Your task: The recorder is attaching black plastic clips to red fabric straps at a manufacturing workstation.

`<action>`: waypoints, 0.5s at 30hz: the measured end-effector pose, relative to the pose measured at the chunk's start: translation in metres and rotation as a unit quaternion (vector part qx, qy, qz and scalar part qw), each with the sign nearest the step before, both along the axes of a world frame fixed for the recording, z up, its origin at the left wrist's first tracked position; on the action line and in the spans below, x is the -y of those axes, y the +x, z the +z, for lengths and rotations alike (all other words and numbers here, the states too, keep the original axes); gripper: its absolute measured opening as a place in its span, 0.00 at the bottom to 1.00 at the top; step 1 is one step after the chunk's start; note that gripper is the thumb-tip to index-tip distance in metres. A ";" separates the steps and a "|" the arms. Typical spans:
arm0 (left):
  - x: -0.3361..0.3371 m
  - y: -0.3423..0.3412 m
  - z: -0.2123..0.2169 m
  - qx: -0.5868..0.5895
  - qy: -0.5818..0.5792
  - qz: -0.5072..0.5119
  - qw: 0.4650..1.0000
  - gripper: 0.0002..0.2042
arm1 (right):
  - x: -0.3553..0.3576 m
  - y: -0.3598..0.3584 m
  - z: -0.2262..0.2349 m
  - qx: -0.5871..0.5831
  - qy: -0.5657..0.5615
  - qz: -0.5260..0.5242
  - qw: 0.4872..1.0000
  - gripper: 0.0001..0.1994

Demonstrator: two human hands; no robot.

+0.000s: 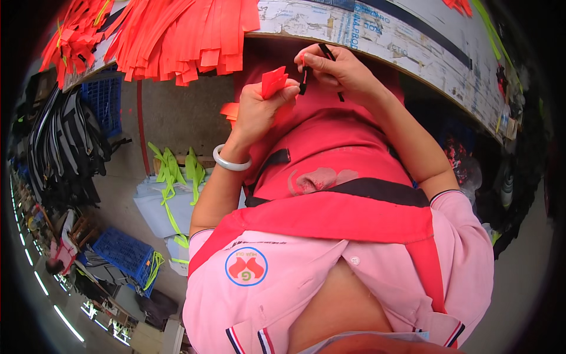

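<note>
My left hand [266,107] is closed round a small bundle of folded red-orange strips [273,81], whose ends stick out above the thumb and below the fist. My right hand [342,71] is pinched on a slim black strip-like item [326,52], and one end of it shows beneath the fingers. A second narrow black piece with a bit of red [303,79] hangs from the right fingertips down to the left thumb. Whether the two black parts are joined is hidden by the fingers. Both hands are held over my red apron [348,147], just short of the table edge.
A work table [407,44] runs along the far side, with a large pile of red-orange strips [188,35] hanging over its edge at left. Black-and-grey straps [65,147] hang farther left. Blue crates [124,253] and yellow-green strips [171,168] lie lower left. Another person [62,251] is beyond.
</note>
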State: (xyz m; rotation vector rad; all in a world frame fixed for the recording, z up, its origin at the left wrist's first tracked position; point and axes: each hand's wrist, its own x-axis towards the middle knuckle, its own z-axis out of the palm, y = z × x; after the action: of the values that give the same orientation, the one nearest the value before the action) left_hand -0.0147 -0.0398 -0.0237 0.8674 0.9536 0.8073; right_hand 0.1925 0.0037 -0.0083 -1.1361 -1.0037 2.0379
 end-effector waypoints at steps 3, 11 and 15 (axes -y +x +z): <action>-0.003 -0.003 -0.001 0.015 0.010 0.036 0.999 0.08 | -0.002 0.004 0.015 -0.014 0.022 0.011 1.000 0.13; -0.002 -0.001 0.003 -0.022 0.063 0.077 0.995 0.07 | 0.020 -0.019 0.015 0.058 0.066 0.000 0.996 0.11; 0.000 -0.003 0.007 -0.046 0.049 0.056 0.996 0.06 | 0.022 -0.022 0.020 0.055 0.048 -0.021 0.997 0.11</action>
State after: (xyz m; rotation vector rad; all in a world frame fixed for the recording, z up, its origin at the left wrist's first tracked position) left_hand -0.0180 -0.0395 -0.0170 0.9488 1.0576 0.9234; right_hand 0.1701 -0.0187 0.0122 -1.2197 -1.1104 1.8913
